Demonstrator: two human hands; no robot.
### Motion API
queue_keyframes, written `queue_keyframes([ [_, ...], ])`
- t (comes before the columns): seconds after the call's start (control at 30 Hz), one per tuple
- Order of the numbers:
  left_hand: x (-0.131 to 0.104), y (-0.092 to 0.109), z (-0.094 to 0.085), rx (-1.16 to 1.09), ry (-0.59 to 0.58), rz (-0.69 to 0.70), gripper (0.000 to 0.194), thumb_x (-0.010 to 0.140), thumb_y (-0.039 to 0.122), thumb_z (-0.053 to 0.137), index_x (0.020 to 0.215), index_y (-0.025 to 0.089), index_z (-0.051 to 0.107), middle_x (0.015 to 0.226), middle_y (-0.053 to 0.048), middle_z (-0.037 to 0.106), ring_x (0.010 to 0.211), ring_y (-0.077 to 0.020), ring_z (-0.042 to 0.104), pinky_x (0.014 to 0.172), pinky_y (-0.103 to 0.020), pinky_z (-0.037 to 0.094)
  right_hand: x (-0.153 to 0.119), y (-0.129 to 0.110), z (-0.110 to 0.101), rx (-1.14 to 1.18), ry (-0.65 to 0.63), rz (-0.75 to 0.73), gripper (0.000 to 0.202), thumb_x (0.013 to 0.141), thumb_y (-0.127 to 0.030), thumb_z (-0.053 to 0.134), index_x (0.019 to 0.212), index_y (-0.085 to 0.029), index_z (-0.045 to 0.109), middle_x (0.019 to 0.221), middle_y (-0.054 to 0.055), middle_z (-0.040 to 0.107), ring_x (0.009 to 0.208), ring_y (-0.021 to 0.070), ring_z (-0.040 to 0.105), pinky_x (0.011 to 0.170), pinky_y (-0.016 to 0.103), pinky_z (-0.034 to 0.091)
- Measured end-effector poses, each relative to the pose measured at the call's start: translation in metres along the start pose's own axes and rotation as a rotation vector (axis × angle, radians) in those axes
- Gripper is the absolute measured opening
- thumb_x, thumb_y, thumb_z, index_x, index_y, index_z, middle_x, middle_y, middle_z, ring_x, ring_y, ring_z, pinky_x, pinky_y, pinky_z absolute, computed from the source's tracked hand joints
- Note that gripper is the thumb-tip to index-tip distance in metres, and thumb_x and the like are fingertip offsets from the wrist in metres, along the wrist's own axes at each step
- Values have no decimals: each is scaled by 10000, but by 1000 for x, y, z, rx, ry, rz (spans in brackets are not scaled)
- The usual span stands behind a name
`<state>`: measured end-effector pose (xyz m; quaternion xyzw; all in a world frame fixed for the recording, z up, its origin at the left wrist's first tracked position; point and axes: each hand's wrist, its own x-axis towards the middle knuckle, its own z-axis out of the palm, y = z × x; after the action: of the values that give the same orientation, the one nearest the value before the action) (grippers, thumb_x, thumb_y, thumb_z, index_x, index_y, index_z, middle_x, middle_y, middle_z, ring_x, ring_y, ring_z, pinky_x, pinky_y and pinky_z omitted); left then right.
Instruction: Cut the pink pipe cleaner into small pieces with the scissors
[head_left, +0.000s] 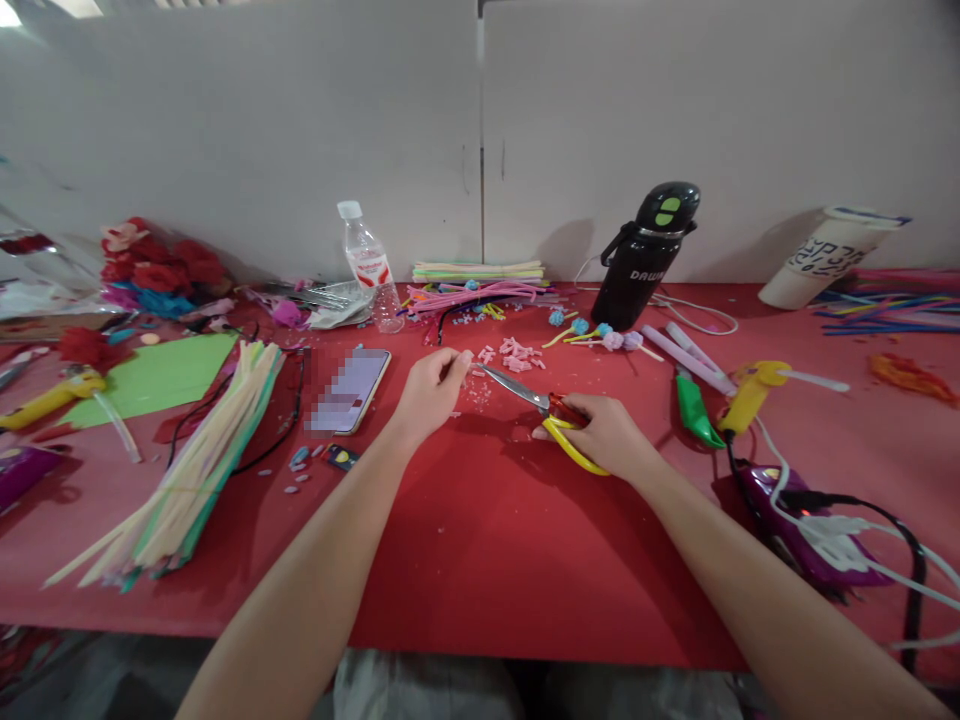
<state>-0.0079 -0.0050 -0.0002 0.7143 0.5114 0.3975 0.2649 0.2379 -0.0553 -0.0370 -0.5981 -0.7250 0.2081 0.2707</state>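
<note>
Pale capitals on the black flask (634,270), upper right of the frame, read "DAW", with a last letter lost around the curve. The paper cup (829,255) at the far upper right carries dark block lettering that cannot be made out from this angle. On the clear plastic water bottle (373,270), upper left of centre, the red-and-white label bears script too small to read.

Two yellow glue guns show, one at the right (754,395) and one at the far left (52,397). Five small pom-poms lie in front of the flask: three blue (579,327) and two lilac (613,341). One smartphone (350,392) lies left of centre, near one banded bundle of pipe cleaners (199,455). The many cut pink pieces (517,353) in the centre overlap too much to count.

The one pair of scissors (541,401) is just right of centre, above the red tabletop (465,560). Its long axis slants from upper left to lower right: blade tips toward the left hand, red and yellow handles toward the lower right. The right hand (604,435) grips these handles. The left hand (431,393) pinches a small pink strip (466,358) at its fingertips, near the blade tips.
</note>
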Motion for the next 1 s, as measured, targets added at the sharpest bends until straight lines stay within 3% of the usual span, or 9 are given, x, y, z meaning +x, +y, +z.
queue_keyframes([
  [0.57, 0, -1, -1, 27, -4, 50, 368, 885, 448, 406, 652, 167, 449, 579, 30, 404, 549, -93, 371, 543, -234, 288, 1, 2, 0, -18, -2, -10, 521, 646, -680, 613, 625, -168, 521, 573, -33, 383, 542, 93, 280, 460, 225, 216],
  [0.83, 1, -1, -1, 33, -4, 43, 364, 884, 444, 404, 660, 164, 466, 594, 19, 434, 558, -96, 385, 549, -236, 289, 2, 2, 2, -15, 35, 5, 534, 638, -684, 619, 586, -174, 468, 550, -40, 353, 537, 91, 266, 458, 225, 202],
  [1.0, 0, 0, -1, 24, 11, 18, 374, 884, 450, 391, 636, 170, 415, 574, 26, 367, 549, -96, 354, 529, -239, 259, 0, -2, 0, -16, 35, 18, 504, 630, -644, 656, 610, -179, 463, 549, -48, 362, 530, 87, 276, 457, 219, 204],
])
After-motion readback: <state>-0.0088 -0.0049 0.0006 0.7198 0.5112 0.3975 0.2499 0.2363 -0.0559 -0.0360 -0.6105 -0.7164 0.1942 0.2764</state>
